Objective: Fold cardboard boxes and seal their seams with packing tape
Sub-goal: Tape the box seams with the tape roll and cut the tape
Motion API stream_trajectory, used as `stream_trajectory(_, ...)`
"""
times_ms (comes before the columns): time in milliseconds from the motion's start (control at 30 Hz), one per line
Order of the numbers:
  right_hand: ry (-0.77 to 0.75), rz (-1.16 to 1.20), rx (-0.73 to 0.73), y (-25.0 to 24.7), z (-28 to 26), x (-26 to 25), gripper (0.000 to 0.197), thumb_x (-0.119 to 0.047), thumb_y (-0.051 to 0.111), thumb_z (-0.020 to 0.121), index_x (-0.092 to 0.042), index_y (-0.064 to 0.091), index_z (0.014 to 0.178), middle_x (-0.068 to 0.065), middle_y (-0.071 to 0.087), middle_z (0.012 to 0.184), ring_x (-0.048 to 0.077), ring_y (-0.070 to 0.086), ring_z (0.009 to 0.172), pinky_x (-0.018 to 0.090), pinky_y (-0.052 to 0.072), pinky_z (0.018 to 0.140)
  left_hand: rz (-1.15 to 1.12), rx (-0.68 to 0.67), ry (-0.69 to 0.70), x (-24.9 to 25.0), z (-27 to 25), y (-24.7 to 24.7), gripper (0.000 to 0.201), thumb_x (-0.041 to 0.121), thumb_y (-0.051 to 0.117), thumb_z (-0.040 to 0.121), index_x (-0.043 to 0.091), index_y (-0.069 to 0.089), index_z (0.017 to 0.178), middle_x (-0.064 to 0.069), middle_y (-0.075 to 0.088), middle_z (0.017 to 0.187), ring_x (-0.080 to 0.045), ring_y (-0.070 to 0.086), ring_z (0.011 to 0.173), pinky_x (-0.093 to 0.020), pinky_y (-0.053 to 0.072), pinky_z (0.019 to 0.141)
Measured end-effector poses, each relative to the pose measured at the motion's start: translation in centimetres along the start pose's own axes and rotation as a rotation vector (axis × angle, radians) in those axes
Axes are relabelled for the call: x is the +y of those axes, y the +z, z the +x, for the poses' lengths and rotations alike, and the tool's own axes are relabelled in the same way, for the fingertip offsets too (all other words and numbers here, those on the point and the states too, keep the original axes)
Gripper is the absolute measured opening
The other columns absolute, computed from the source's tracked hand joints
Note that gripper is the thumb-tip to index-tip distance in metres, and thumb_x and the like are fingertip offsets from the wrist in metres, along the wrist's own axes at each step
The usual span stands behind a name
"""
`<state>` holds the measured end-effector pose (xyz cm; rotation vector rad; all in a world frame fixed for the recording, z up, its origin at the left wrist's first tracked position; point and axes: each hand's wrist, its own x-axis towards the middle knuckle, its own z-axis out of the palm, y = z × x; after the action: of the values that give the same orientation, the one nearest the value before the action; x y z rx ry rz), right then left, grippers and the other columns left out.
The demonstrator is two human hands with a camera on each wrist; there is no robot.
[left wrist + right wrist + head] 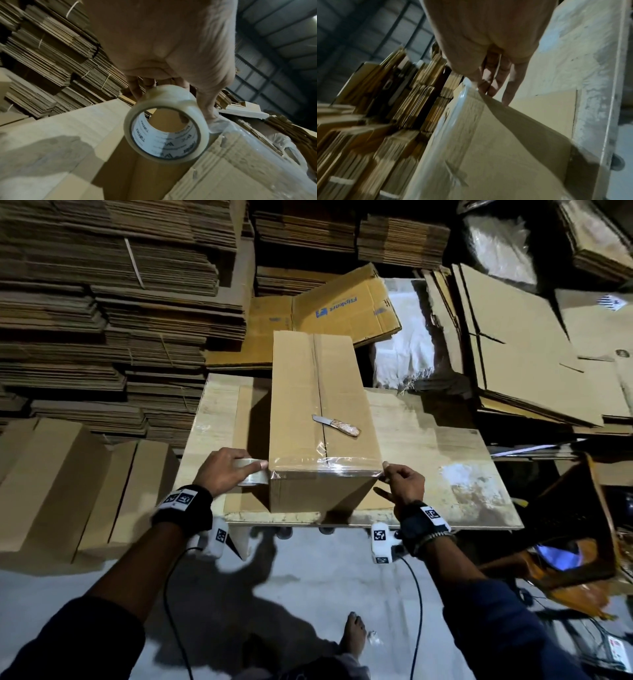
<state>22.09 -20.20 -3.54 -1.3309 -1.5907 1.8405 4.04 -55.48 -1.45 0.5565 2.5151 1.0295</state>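
A long brown cardboard box [318,392] lies on the pale table [428,440], its top centre seam taped. A clear tape strip [325,470] runs across its near top edge. My left hand [236,467] grips a clear packing tape roll [251,470] at the box's near left corner; in the left wrist view the fingers wrap over the tape roll [164,135] beside the box [223,169]. My right hand [394,474] touches the tape end at the near right corner, its fingers [496,81] lying fairly straight down the box side [496,148].
A small knife [337,425] with a wrapped handle lies on the box top. Stacks of flat cardboard [102,302] fill the left and back. Folded boxes [51,481] stand on the floor at left, an orange crate [575,535] at right. My bare foot [354,631] and cables are below.
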Motion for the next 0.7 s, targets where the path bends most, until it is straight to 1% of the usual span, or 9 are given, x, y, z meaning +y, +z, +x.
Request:
stream_trajectory(133, -0.054, -0.147, 0.131, 1.5, -0.5, 0.7, 0.016, -0.026, 0.071, 0.098, -0.015, 0.075, 0.087, 0.012, 0.074, 0.093, 0.026, 0.071, 0.082, 0.046, 0.065, 0.067, -0.065, 0.027, 0.001, -0.3, 0.0, 0.8, 0.052, 0.077, 0.068, 0.080, 0.026, 0.073, 0.079, 0.012, 0.074, 0.083, -0.010, 0.068, 0.085, -0.038, 0.053, 0.083)
stream_trajectory(300, 0.200, -0.430, -0.095, -0.4, 0.2, -0.4, 0.012, -0.017, 0.070, 0.096, -0.007, 0.076, 0.098, 0.015, 0.075, 0.106, 0.028, 0.071, 0.094, 0.043, 0.060, 0.073, -0.103, -0.014, -0.015, -0.5, 0.3, 0.9, 0.044, 0.065, 0.074, 0.086, 0.021, 0.074, 0.083, 0.002, 0.075, 0.084, -0.017, 0.070, 0.085, -0.039, 0.056, 0.083)
stream_trajectory(333, 0.177, -0.503, -0.079, -0.8, 0.4, -0.8, 0.015, -0.017, 0.071, 0.095, -0.008, 0.077, 0.105, 0.016, 0.075, 0.111, 0.030, 0.071, 0.097, 0.042, 0.060, 0.076, -0.120, -0.025, -0.015, -0.7, 0.5, 1.0, 0.046, 0.066, 0.075, 0.084, 0.021, 0.075, 0.084, 0.002, 0.076, 0.084, -0.018, 0.071, 0.084, -0.040, 0.057, 0.082)
stream_trajectory(433, -0.258, -0.721, 0.167, -0.1, -0.5, -2.7, 0.028, -0.013, 0.063, 0.095, -0.010, 0.076, 0.120, 0.015, 0.074, 0.121, 0.036, 0.067, 0.113, 0.034, 0.051, 0.094, -0.139, -0.038, -0.013, -1.3, 0.9, 1.2, 0.047, 0.067, 0.076, 0.083, 0.020, 0.075, 0.083, 0.001, 0.076, 0.083, -0.021, 0.072, 0.084, -0.040, 0.058, 0.078)
stream_trajectory(500, -0.568, -0.716, 0.245, 2.8, -3.0, -4.2, 0.029, -0.012, 0.060, 0.096, -0.009, 0.072, 0.122, 0.013, 0.071, 0.120, 0.033, 0.062, 0.115, 0.030, 0.045, 0.092, -0.181, -0.055, -0.019, -1.3, 1.2, 1.4, 0.046, 0.064, 0.077, 0.083, 0.019, 0.075, 0.082, -0.004, 0.075, 0.084, -0.024, 0.072, 0.085, -0.034, 0.055, 0.073)
stream_trajectory(533, -0.704, -0.723, 0.214, 4.6, -4.2, -4.5, 0.028, -0.013, 0.060, 0.096, -0.010, 0.071, 0.121, 0.012, 0.069, 0.118, 0.031, 0.060, 0.114, 0.032, 0.046, 0.090, -0.200, -0.062, -0.027, -1.4, 1.2, 1.4, 0.046, 0.063, 0.077, 0.083, 0.018, 0.075, 0.082, -0.005, 0.075, 0.085, -0.024, 0.072, 0.086, -0.032, 0.054, 0.071)
stream_trajectory(600, -0.963, -0.754, 0.024, 8.4, -6.5, -4.4, 0.029, -0.015, 0.062, 0.095, -0.011, 0.069, 0.122, 0.011, 0.065, 0.119, 0.030, 0.059, 0.113, 0.039, 0.054, 0.090, -0.206, -0.068, -0.023, -1.5, 1.2, 1.3, 0.050, 0.066, 0.077, 0.082, 0.016, 0.074, 0.082, -0.005, 0.075, 0.084, -0.022, 0.070, 0.085, -0.032, 0.051, 0.073)
stream_trajectory(667, -1.131, -0.873, -0.234, 12.1, -7.8, -2.9, 0.037, -0.020, 0.058, 0.100, -0.010, 0.062, 0.135, 0.012, 0.062, 0.136, 0.030, 0.056, 0.127, 0.046, 0.051, 0.104, -0.208, -0.062, -0.023, -2.0, 1.5, 1.4, 0.054, 0.069, 0.076, 0.081, 0.015, 0.074, 0.082, -0.003, 0.075, 0.082, -0.022, 0.070, 0.084, -0.035, 0.052, 0.077)
stream_trajectory(700, -1.174, -0.966, -0.355, 13.8, -8.2, -2.0, 0.042, -0.028, 0.050, 0.106, -0.011, 0.055, 0.144, 0.013, 0.055, 0.149, 0.029, 0.048, 0.140, 0.047, 0.044, 0.114, -0.207, -0.058, -0.025, -2.1, 1.6, 1.4, 0.051, 0.067, 0.076, 0.082, 0.016, 0.074, 0.081, -0.001, 0.075, 0.081, -0.020, 0.070, 0.083, -0.037, 0.053, 0.080)
